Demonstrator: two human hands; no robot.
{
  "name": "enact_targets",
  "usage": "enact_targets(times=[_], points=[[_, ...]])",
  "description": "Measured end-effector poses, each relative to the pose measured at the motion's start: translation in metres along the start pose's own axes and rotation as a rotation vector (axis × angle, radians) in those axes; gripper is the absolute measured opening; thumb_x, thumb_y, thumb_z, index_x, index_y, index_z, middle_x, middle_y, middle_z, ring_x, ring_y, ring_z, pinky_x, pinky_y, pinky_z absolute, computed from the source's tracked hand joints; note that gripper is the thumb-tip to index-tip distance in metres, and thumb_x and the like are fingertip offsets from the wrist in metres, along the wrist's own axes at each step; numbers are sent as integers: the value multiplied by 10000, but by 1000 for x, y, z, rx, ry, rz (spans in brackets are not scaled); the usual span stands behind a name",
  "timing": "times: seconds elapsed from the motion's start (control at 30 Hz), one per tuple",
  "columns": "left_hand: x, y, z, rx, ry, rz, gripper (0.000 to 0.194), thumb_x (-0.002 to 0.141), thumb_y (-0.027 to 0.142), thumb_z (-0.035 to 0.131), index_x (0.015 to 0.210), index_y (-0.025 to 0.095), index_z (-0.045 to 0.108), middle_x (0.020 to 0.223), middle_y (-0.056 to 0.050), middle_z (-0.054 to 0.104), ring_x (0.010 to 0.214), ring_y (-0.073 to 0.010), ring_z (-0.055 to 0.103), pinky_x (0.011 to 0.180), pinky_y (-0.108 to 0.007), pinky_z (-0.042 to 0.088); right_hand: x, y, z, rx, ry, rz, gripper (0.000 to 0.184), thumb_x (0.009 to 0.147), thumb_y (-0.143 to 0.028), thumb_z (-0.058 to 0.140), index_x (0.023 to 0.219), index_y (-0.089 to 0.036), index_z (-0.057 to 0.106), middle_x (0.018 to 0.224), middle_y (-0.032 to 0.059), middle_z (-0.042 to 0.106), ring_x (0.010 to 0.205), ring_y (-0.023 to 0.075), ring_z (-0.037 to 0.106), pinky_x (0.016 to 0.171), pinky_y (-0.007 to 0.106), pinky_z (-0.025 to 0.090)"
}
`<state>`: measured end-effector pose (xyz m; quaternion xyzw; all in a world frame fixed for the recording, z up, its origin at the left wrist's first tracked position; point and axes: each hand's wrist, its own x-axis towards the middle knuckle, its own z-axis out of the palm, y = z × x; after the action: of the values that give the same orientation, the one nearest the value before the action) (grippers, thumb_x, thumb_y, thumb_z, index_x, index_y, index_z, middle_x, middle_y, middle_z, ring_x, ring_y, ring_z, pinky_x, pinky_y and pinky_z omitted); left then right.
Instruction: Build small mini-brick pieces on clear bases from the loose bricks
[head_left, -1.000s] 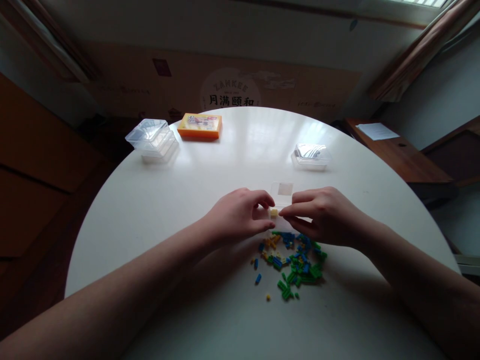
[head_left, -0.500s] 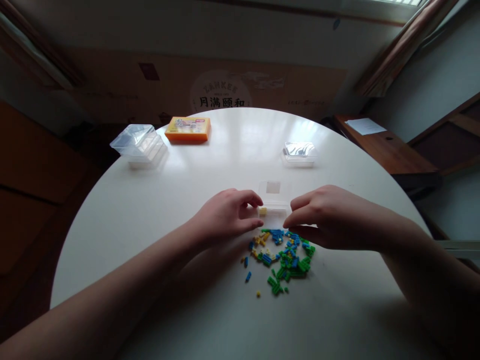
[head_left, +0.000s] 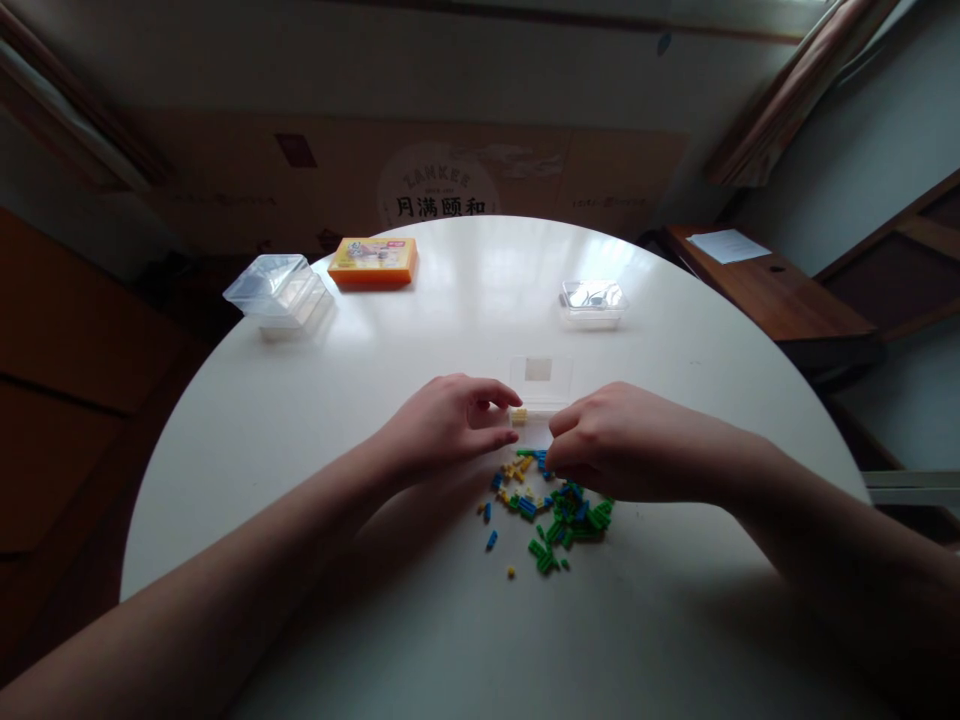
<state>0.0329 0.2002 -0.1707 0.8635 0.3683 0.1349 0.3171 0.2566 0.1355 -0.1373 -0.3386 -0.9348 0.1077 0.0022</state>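
A small clear plastic box [head_left: 541,384] stands with its lid tipped back, and a pale yellow block piece [head_left: 519,416] lies in its left end. My left hand [head_left: 450,425] is at the left edge of this box, thumb and fingers apart with nothing visible between them. Over the box's right side, my right hand [head_left: 622,440] has its fingers curled together; whatever they pinch is hidden. Just in front of the box lies a loose pile of small building blocks [head_left: 577,515], green, blue and yellow, partly covered by my right hand.
On the round white table [head_left: 315,620], an orange box [head_left: 373,263] sits at the back left beside a clear container [head_left: 281,290] with a raised lid. A closed clear box [head_left: 592,303] stands at the back right. Beyond the edge, a brown desk [head_left: 787,300] holds paper.
My right hand has moved left over the box and the pile, its fingers now closed together. My left hand keeps its place at the box. The whole view has shifted slightly.
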Motion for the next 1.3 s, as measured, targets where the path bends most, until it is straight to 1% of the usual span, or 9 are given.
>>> enact_targets(times=[0.17, 0.4, 0.53, 0.63, 0.7, 0.77, 0.9, 1.07, 1.3], points=[[0, 1, 1, 14, 14, 11, 244, 765, 325, 723, 994, 244, 745, 873, -2, 721, 801, -175, 636, 731, -269, 463, 1, 0, 0, 18, -28, 2, 156, 811, -91, 559, 722, -192, 637, 689, -27, 557, 563, 78, 358, 544, 231, 224], [1, 1, 2, 25, 3, 2, 261, 767, 321, 728, 1016, 243, 732, 892, -1, 723, 825, -181, 635, 741, -278, 463, 1, 2, 0, 24, -49, -14, 153, 816, -61, 558, 760, -192, 617, 726, -37, 571, 579, 77, 384, 543, 233, 224], [0, 1, 2, 32, -2, 0, 293, 764, 328, 741, 1041, 235, 719, 910, -5, 720, 848, -189, 633, 752, -288, 464, -5, 5, -5, 70, -8, -2, 132, 876, -113, 551, 807, -200, 622, 766, -31, 603, 610, 78, 437, 572, 225, 268], [0, 1, 1, 34, -10, 0, 296, 773, 345, 739, 1049, 241, 718, 916, -4, 720, 868, -196, 634, 761, -295, 465, -7, 12, -6, 105, 60, 52, 95, 925, -198, 562, 899, -225, 650, 832, -30, 640, 658, 77, 507, 607, 213, 310], [0, 1, 1, 37, -12, 3, 287, 781, 347, 734, 1051, 250, 720, 924, 0, 722, 881, -195, 635, 771, -296, 464, -6, 18, -3, 90, 111, 101, 90, 938, -237, 571, 922, -231, 659, 852, -28, 651, 677, 79, 534, 608, 211, 315], [0, 1, 2, 42, -11, 7, 282, 781, 343, 734, 1049, 254, 722, 924, 3, 722, 885, -193, 634, 779, -295, 464, -3, 24, 2, 42, 136, 145, 104, 940, -242, 568, 901, -222, 663, 826, -22, 650, 665, 86, 533, 593, 215, 303], [0, 0, 3, 38, -4, 9, 289, 773, 341, 739, 1046, 250, 720, 924, 3, 723, 877, -190, 634, 786, -295, 468, 2, 28, 10, -35, 111, 165, 115, 925, -217, 566, 872, -210, 667, 790, -12, 649, 638, 93, 520, 566, 222, 265], [0, -1, 3, 31, -1, 16, 286, 778, 355, 733, 1044, 251, 715, 940, 0, 724, 870, -184, 636, 792, -298, 472, 2, 22, 8, -67, 69, 181, 144, 900, -184, 558, 812, -212, 670, 750, -20, 642, 611, 87, 504, 547, 225, 239], [0, -2, 3, 19, -11, 10, 299, 774, 367, 734, 1051, 255, 713, 945, -3, 725, 868, -187, 635, 787, -308, 470, 10, 14, 8, -89, 66, 244, 166, 861, -186, 561, 736, -208, 668, 700, -17, 632, 570, 84, 459, 528, 230, 204]])
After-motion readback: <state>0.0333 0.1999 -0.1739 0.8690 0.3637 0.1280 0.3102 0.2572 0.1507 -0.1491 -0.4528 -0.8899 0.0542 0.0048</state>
